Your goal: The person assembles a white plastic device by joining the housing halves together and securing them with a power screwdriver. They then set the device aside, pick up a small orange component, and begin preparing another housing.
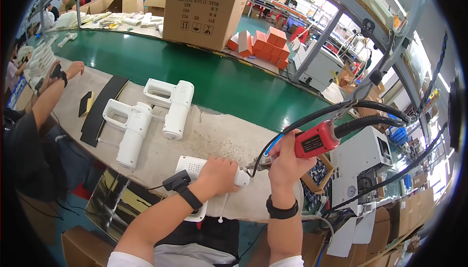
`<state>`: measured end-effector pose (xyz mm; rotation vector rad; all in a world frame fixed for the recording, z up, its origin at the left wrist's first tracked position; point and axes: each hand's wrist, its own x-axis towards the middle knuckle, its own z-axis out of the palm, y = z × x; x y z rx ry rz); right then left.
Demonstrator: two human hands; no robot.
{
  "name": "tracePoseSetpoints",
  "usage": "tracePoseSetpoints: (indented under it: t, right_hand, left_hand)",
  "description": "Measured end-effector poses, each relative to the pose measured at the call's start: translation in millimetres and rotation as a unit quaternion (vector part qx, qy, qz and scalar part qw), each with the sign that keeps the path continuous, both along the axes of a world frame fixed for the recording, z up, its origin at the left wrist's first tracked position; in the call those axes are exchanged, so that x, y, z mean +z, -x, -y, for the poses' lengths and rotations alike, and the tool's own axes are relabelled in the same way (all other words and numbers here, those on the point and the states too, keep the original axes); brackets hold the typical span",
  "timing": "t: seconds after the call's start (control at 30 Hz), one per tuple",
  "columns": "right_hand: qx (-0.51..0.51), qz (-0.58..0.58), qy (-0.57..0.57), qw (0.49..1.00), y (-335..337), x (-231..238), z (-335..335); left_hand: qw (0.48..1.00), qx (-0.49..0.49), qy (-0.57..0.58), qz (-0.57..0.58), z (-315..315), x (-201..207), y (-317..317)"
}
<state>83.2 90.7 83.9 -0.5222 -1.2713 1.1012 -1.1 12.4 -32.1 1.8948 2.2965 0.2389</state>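
My left hand [219, 175] is closed around a white gun-shaped appliance housing [189, 164], which lies on its side near the bench's front edge. My right hand [285, 167] wraps round the front of a red power screwdriver [314, 139] that hangs from a cable. Its metal tip points left and meets the housing's right end; whether a screw sits under it is too small to tell. Farther back on the left lie two more white housings, a nearer one [132, 135] and a farther one [178, 111].
A green conveyor belt [131, 55] runs behind the bench, with a large cardboard box [204, 13] and orange boxes [268, 47] beyond. A black strip [105, 108] lies left. A co-worker's hand [74, 69] rests at far left. A wooden tray of small parts [319, 174] stands right.
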Motion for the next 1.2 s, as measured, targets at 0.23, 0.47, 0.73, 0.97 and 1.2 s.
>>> tracePoseSetpoints:
  t: [0.23,0.47,0.73,0.97,1.2]
  right_hand:
    - [-0.001,-0.011,0.015,1.0,4,-4,-1]
    - [0.007,0.034,0.009,0.999,4,-15,-5]
    - [-0.002,-0.035,0.033,0.999,-16,9,17]
    - [-0.007,-0.044,0.04,0.998,-28,28,47]
    - [0.054,-0.059,0.03,0.996,-42,40,68]
  left_hand:
    - [1.0,0.0,0.005,-0.008,1,0,0]
    - [1.0,-0.011,0.028,-0.009,-3,8,-1]
    - [0.982,0.016,-0.182,0.047,2,-8,-1]
    - [0.971,-0.097,-0.204,0.076,19,-1,-5]
    - [0.968,-0.054,-0.179,0.168,42,23,-7]
